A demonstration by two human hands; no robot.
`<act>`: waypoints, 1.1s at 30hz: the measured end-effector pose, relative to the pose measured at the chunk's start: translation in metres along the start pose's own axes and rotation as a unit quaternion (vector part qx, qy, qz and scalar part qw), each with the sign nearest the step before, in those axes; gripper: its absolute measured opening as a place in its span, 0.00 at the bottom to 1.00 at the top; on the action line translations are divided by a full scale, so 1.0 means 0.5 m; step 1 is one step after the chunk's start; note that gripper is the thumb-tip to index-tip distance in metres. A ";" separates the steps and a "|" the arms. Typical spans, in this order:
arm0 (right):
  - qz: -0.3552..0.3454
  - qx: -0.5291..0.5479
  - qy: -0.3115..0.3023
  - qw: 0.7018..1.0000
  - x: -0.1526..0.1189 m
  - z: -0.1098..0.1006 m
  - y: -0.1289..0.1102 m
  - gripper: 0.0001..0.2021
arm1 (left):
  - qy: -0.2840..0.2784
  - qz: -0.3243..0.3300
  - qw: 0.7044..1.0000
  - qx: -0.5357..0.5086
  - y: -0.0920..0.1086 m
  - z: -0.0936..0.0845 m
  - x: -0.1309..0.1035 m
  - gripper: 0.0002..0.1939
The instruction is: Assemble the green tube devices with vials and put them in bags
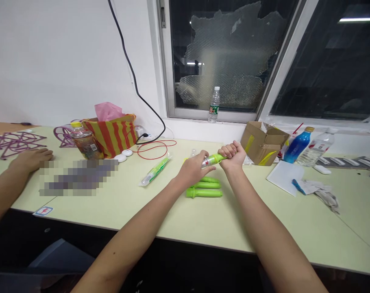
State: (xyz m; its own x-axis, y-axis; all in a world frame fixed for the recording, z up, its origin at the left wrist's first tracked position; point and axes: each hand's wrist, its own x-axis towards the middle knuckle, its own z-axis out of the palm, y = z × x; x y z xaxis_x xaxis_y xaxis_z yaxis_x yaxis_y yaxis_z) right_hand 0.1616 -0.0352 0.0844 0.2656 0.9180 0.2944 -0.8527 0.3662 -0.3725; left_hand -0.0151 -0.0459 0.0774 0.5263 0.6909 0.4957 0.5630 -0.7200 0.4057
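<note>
Between my hands is a clear tube with a bright green end (208, 161), held above the table and slanting up to the right. My left hand (190, 171) is closed round its clear part from the left. Closed in a fist, my right hand (233, 156) grips the green end; the fingers hide its tip. Just below, several bright green plastic handles (205, 193) lie side by side on the table, partly covered by my left hand. A similar green and clear stick in a plastic wrapper (156, 171) rests farther left. Behind my left hand a clear rounded piece (193, 152) shows partly.
Another person's hand (35, 158) lies at the left, near a tea bottle (86, 142) and a striped bag (116, 136). A cardboard box (261, 142), a blue bottle (297, 145) and a glove (319, 191) are right. A red cable (153, 158) lies behind.
</note>
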 end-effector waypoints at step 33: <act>-0.007 -0.087 0.010 0.996 0.007 -0.010 0.023 0.20 | 0.113 0.066 0.982 -0.134 -0.035 0.026 -0.004 0.20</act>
State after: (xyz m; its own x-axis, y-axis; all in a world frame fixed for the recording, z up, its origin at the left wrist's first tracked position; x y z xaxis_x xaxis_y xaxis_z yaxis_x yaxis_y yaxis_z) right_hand 0.1549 -0.0272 0.0767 0.2877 0.9148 0.2833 -0.7579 0.3984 -0.5166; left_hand -0.0176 -0.0338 0.0596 0.4108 0.5807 0.7029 0.2953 -0.8141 0.5000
